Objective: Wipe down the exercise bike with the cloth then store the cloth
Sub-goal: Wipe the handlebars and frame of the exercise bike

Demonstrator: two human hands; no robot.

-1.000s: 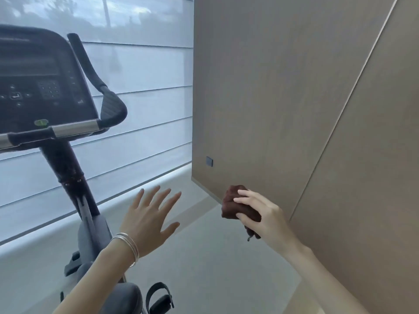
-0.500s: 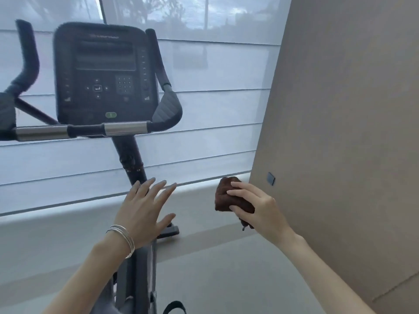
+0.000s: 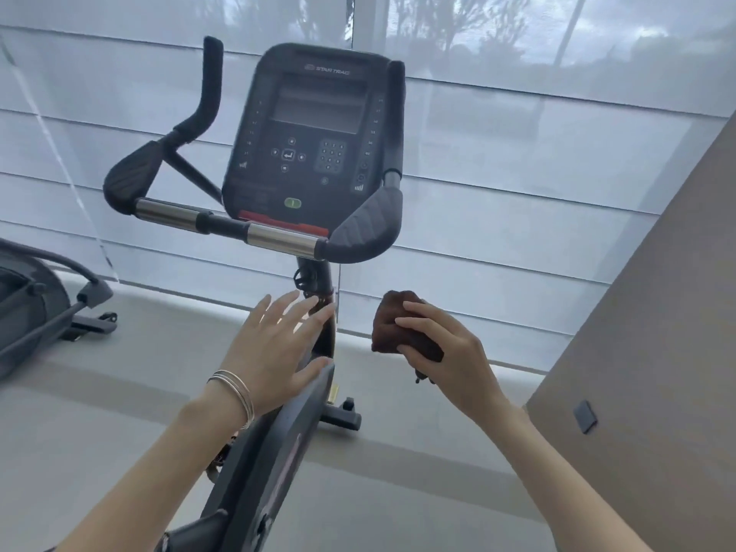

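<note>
The black exercise bike [image 3: 275,464] stands straight ahead, its console [image 3: 314,133] up at centre and its handlebar [image 3: 278,237] with chrome sections just below. My left hand [image 3: 275,348] is spread flat with straight fingers in front of the bike's upright post, below the handlebar; whether it touches the post I cannot tell. My right hand [image 3: 450,352] grips a bunched dark brown cloth [image 3: 392,320] in the air to the right of the post, level with my left hand.
Another black exercise machine [image 3: 36,312] sits at the left edge on the grey floor. A window with sheer white blinds [image 3: 517,193] runs behind the bike. A tan wall panel [image 3: 657,352] with a small dark plate [image 3: 584,415] rises on the right.
The view has swung left, so the bike now sits at centre and the tan wall has slid to the right edge. Both hands kept their poses; the right hand still holds the cloth.
</note>
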